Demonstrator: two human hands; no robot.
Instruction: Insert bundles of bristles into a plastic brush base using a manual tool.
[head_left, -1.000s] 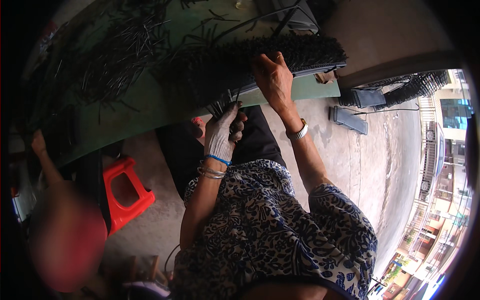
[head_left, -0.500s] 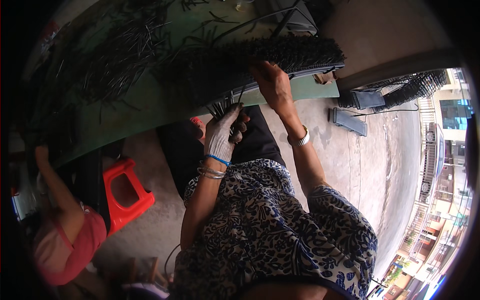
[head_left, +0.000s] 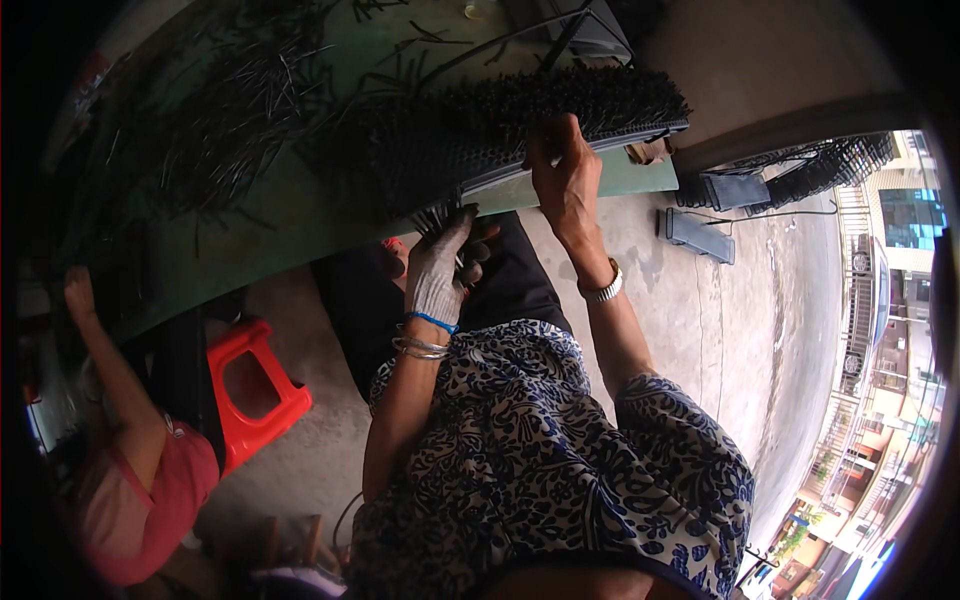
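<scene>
A long black mesh panel [head_left: 430, 170] lies along the near edge of the table, with dense dark bristle-like tufts [head_left: 610, 100] standing along its far and right part. In a whitish knitted glove with dark fingers, my left hand [head_left: 437, 265] is closed around a bunch of thin dark strips [head_left: 430, 218] just below the panel's near edge. My right hand [head_left: 568, 190], bare, is at the panel's front edge beside the tufts. Its fingers are bent and pinched together; whatever lies between the fingertips is hidden.
Loose dark strips [head_left: 225, 150] are heaped on the green table [head_left: 230, 245]. At the left, a co-worker's hand [head_left: 80, 290] reaches to the table beside a red plastic stool [head_left: 290, 405]. Grey-blue panels [head_left: 697, 238] with thin rods rest on the floor at right.
My right hand has shifted slightly right along the panel, its fingers turned more toward the mesh. A dark strip that stuck up by my left hand no longer shows. The co-worker's hand moved up a little.
</scene>
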